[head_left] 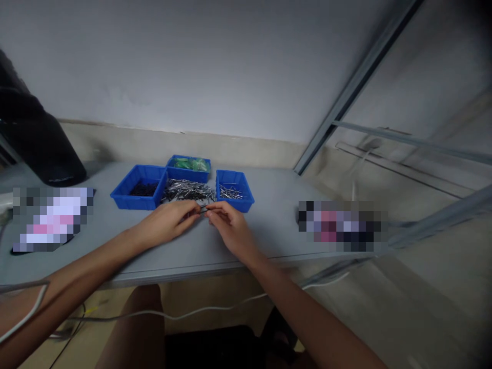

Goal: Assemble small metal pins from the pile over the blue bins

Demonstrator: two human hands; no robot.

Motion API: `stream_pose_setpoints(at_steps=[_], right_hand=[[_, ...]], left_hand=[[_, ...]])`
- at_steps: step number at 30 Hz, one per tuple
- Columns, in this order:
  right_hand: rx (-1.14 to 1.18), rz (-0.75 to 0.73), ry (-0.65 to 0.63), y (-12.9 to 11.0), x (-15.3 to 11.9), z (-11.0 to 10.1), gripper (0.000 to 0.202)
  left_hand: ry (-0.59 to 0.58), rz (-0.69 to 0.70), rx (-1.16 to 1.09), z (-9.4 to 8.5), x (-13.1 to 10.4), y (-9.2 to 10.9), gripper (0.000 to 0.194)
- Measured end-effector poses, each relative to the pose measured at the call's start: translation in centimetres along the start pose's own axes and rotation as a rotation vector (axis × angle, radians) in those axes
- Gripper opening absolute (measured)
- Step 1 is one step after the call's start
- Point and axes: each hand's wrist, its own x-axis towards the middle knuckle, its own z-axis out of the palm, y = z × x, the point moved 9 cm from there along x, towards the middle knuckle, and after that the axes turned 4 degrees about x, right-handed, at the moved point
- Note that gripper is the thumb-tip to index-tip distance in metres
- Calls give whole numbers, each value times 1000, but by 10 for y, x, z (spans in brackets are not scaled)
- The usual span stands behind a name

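Pinching a thin piece [203, 207] between the fingertips of the left hand [179, 220] and those of the right hand [232, 225], nearly tip to tip, just in front of a loose heap of metal pins [188, 189] on the grey table [277, 215]. Gripping with both hands at once, and hiding most of the piece behind the fingers; cannot tell one piece from two there, nor a joined pair from a loose one. Could slip free through too light a pinch, given so little to hold. Could also skew or bend through uneven pressing from the two sides. Once dropped, would probably be hard to find again among the look-alike pins just beyond. Might likewise brush the heap with the left fingers, lying so close to it, and scatter pins toward the right tray [240, 205], already holding some metal pins [229, 192]. Could mix kinds by knocking a pin over the wall of the left tray [132, 202], in among the dark bits [143, 189]. Could shove that same tray by swinging the left forearm forward, being so near its front wall. Less at risk around the back tray [196, 177] with its green contents [190, 164], behind the heap, or around the black bottle [46, 148], well apart at far left.
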Motion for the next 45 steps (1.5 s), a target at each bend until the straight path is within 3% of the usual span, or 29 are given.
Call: stream_pose_setpoints(at_steps=[6,13,18,25,37,45], right_hand=[[-47,-1,31,3,2,-4,15],[-79,-8,-43,2,1,4,15],[-106,-38,-121,-2,0,11,13],[-107,-29,-46,-1,-2,5,23],[-103,-69,-23,-9,-2,3,15],[-146,-57,9,-7,-1,0,15]], left_hand=[[128,37,-36,-12,-1,1,21],[274,135,-101,-23,-5,10,19],[270,178,-112,-22,-6,17,19],[220,-39,-199,-22,-4,2,14],[181,98,-73,-12,-1,5,23],[184,71,-57,-15,-1,6,23]])
